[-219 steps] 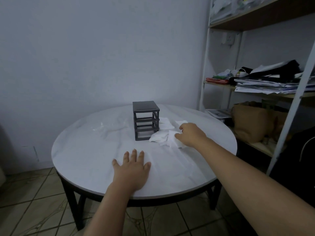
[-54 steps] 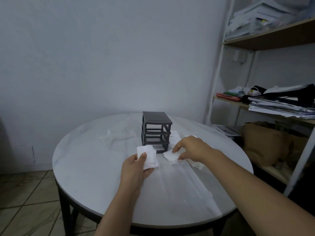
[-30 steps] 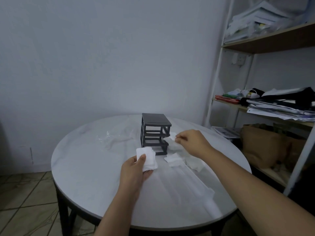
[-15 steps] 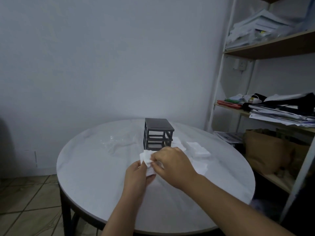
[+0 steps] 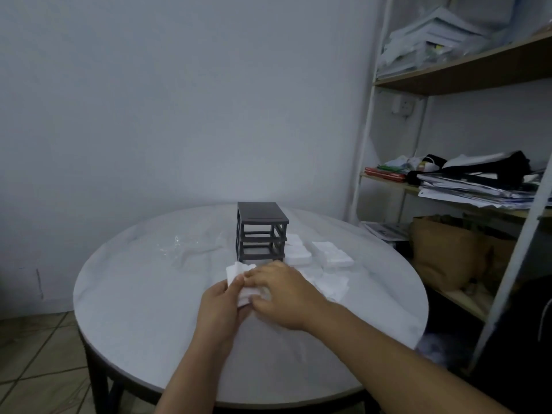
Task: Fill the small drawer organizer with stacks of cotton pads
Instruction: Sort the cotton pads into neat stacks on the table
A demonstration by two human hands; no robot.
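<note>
Just short of the tabletop's [image 5: 143, 318] centre, toward its near edge, pinching a stack of cotton pads [image 5: 241, 277] in the left hand [image 5: 220, 304], thumb on top and fingers curled beneath. Closing the right hand [image 5: 283, 297] over the same stack, fingers bent round its right side, after reaching out a second ago toward the loose pads beside the organizer. Adding one more pad, by the look of it, and squaring the bundle between both palms. Holding that bundle just in front of the small drawer organizer [image 5: 261, 231], near it but apart from it. Standing upright a little beyond the centre, toward the far edge, and showing only dark open bays with no white visible inside, so seemingly not yet loaded. Building the first stack, then, rather than filling. Leaving more supply on the right half of the tabletop: one pile of pads [image 5: 297, 253] touching the organizer's right side, a second pile [image 5: 331, 253] just beyond it, a flatter spread of pads [image 5: 332, 286] nearer the right hand. Lying crumpled toward the left edge, a clear plastic wrapper [image 5: 179, 249].
</note>
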